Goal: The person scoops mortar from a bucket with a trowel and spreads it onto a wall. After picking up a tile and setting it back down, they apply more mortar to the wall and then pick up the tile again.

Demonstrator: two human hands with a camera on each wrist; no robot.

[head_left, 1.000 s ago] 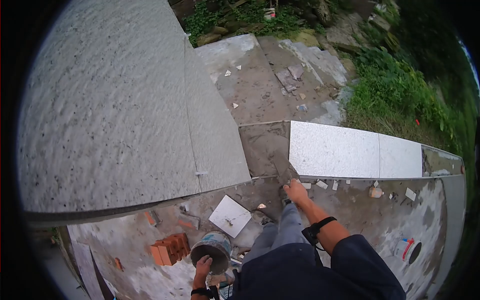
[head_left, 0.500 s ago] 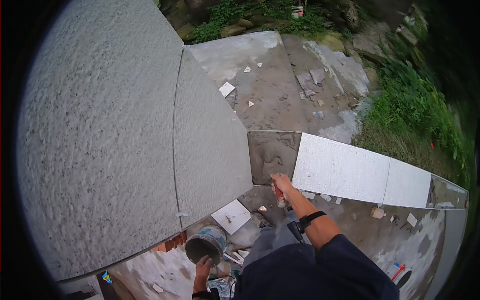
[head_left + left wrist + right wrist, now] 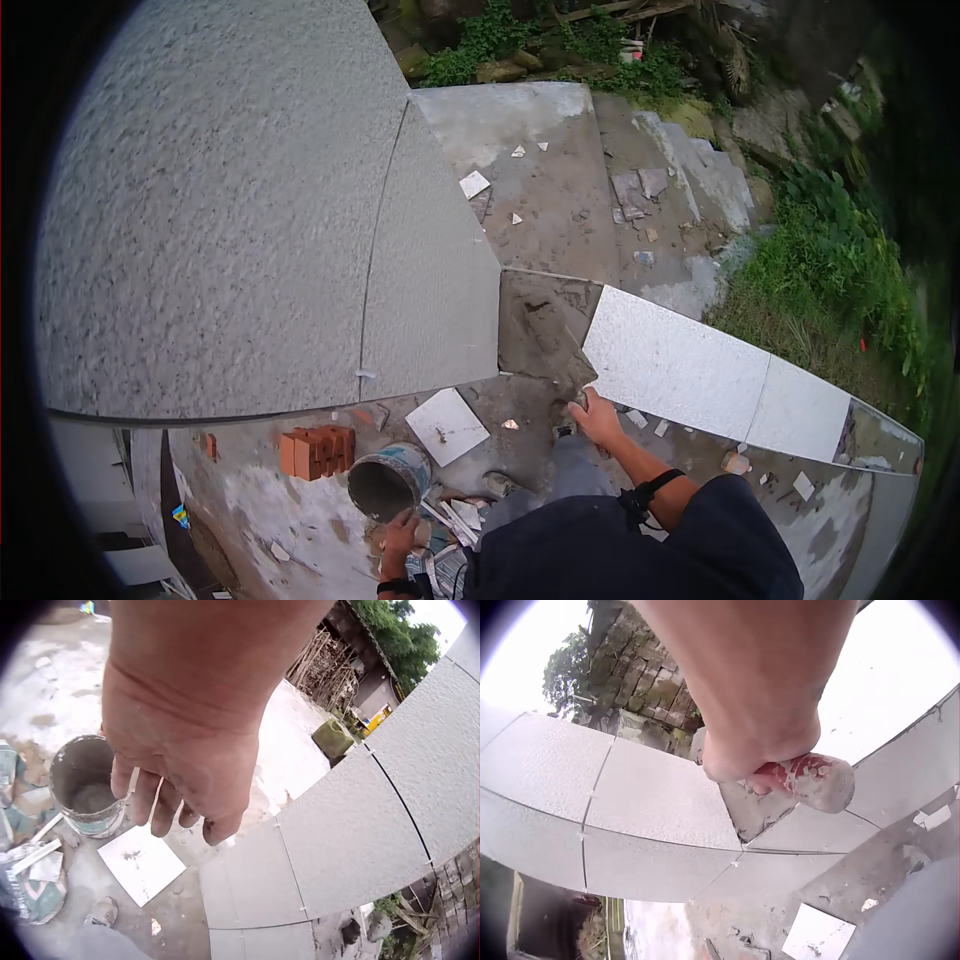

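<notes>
My right hand [image 3: 597,418] grips a trowel by its red, mortar-caked handle [image 3: 817,780]. In the head view the trowel's blade overlaps the near right corner of a patch of wet grey mortar [image 3: 535,320]. That patch lies between a large grey speckled tile [image 3: 440,270] and a white tile [image 3: 670,370] on top of a low wall. My left hand [image 3: 184,776] hangs with loosely bent fingers and holds nothing. Below it stands a bucket [image 3: 90,817] with grey mortar in its bottom.
A loose white tile [image 3: 447,428] lies on the ground by my feet, near stacked orange bricks [image 3: 318,453]. Bags and scraps [image 3: 440,555] lie beside the bucket. Beyond the wall, tile shards [image 3: 475,184] are scattered on concrete, with grass [image 3: 830,270] at the right.
The trowel swings from the mortar's near edge over to its right corner, beside the white tile. Marks in the mortar have changed. My left hand stays by the bucket; the head view shifts.
</notes>
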